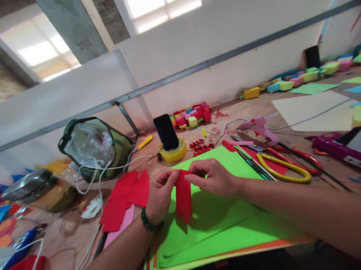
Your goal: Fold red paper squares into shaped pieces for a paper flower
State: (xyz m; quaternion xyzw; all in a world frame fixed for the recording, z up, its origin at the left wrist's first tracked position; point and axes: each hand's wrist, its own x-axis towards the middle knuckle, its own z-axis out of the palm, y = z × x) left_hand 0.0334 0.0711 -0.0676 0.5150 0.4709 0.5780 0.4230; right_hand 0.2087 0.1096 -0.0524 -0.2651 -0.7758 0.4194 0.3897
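Note:
A red paper strip (183,199) hangs down between my two hands, above a stack of bright green paper sheets (234,229). My left hand (161,190) pinches its top edge from the left, thumb and fingertips closed. From the other side my right hand (214,176) pinches the same top edge between thumb and forefinger. A dark green bead bracelet (148,221) circles the left wrist. Just left of that hand lie several pieces of red paper (117,202), partly over a pink sheet (124,224).
Scissors with yellow and red handles (283,168) and a pink glue gun (259,129) lie at the right. A phone (165,131) leans in a yellow tape roll (173,152) at the back. A jar (40,190), an open bag (120,144) and a white cable (100,187) occupy the left.

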